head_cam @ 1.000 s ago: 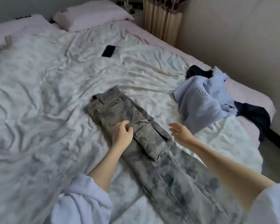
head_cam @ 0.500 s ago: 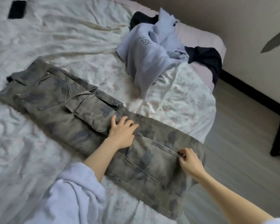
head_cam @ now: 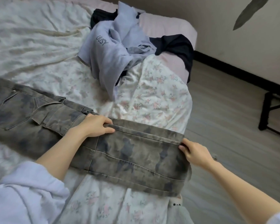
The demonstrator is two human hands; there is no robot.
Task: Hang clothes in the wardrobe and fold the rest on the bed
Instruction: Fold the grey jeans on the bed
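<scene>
I am pinching the far edge of the camouflage trousers [head_cam: 128,152], lying across the near bed [head_cam: 152,97], with my left hand [head_cam: 95,125] and right hand [head_cam: 194,152], and uneven lifting could be skewing the fold.

Open bedsheet [head_cam: 39,50] is seen beyond the trousers [head_cam: 128,152]; toward the bed's far corner, passage is blocked by a heaped lilac sweatshirt [head_cam: 108,54] and black garment [head_cam: 178,46]
</scene>
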